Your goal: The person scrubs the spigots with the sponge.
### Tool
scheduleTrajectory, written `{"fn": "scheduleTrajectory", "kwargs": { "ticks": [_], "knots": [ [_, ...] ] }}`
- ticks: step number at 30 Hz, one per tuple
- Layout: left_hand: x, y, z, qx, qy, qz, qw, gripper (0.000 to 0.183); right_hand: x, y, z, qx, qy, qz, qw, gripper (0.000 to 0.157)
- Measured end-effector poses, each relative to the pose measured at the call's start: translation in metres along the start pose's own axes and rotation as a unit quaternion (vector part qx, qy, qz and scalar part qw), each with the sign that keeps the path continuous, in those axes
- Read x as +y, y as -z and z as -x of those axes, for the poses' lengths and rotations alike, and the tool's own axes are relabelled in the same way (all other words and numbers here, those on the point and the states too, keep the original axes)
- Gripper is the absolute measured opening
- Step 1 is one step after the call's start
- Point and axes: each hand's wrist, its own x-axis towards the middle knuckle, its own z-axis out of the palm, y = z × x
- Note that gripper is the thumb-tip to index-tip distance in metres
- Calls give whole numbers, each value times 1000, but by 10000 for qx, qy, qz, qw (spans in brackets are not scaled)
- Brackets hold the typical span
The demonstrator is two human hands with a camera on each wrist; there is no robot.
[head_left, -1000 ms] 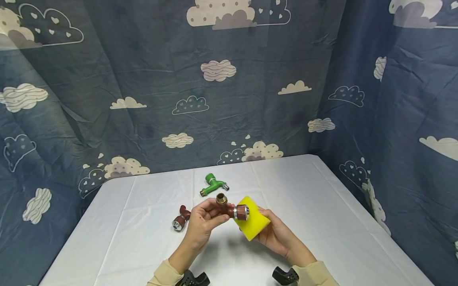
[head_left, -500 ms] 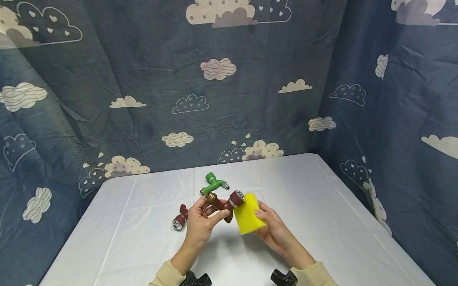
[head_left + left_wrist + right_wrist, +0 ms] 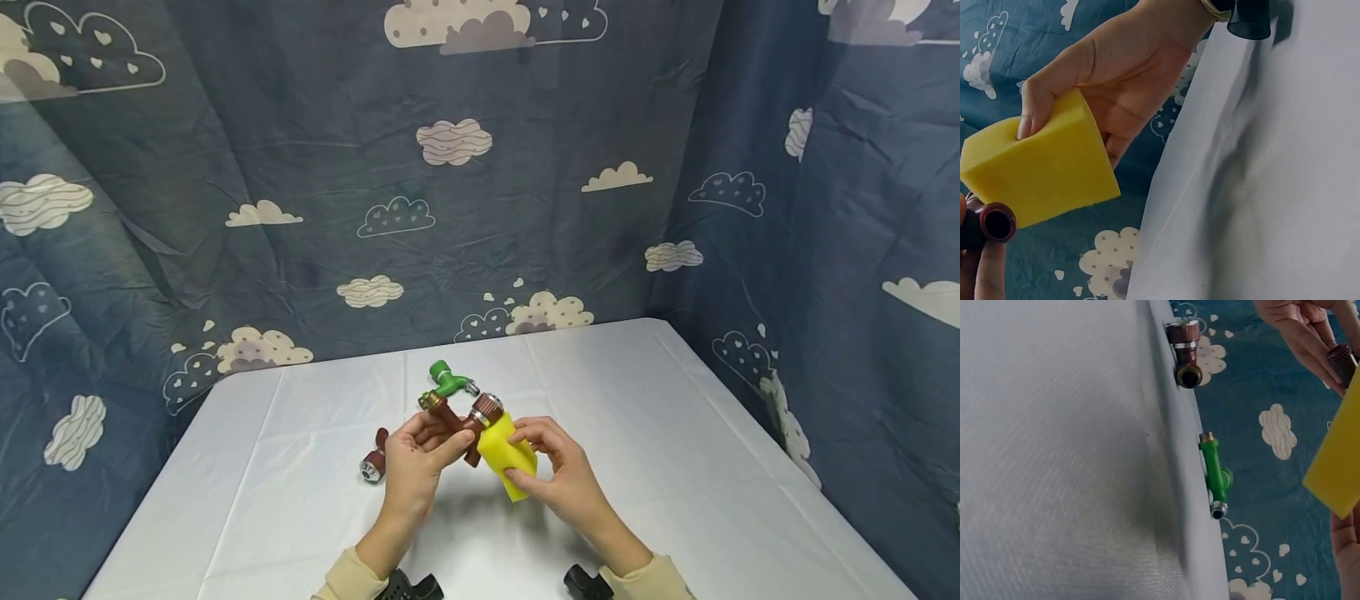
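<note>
In the head view my left hand [image 3: 414, 461] grips a brown tap [image 3: 452, 421] by its body, above the table. Its brass threaded end points up and left, its ribbed knob up and right. My right hand [image 3: 561, 471] pinches a yellow sponge [image 3: 504, 454] between thumb and fingers, with the sponge against the tap just below the knob. From the left wrist view, the thumb presses into the sponge [image 3: 1047, 169], and the tap's open spout [image 3: 999, 224] shows at its lower corner. The right wrist view catches only part of the sponge [image 3: 1338, 456].
A second brown tap [image 3: 372, 462] lies on the table left of my left hand, partly hidden by it. Behind the hands lies a green tap [image 3: 448, 381]. A white cloth covers the table [image 3: 637, 400], and a dark cloud-patterned curtain [image 3: 525, 208] hangs around it.
The brown tap has turned in my left hand, its knob swinging up and its threaded end leftward. My right hand has shifted its hold and moved the sponge left, closer along the tap.
</note>
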Motion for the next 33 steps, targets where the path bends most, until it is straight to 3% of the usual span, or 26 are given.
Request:
{"fn": "scheduleTrajectory", "kwargs": {
  "ticks": [5,9,15,23,33],
  "knots": [
    [2,1,-1,-6,-202,-267,9994,37,0,-1,0,294,731,702,9944,43],
    [3,1,-2,-2,-420,-573,9975,36,1,-1,1,453,1094,968,9882,48],
    [3,3,-3,87,-491,-756,9959,33,3,0,3,434,1055,1016,9883,48],
    [2,4,-4,161,-513,-879,9947,34,2,-1,1,551,1368,1027,9837,48],
    [0,6,-2,-46,-498,-1399,9889,31,2,0,-1,682,1519,1136,9795,49]
  ]
}}
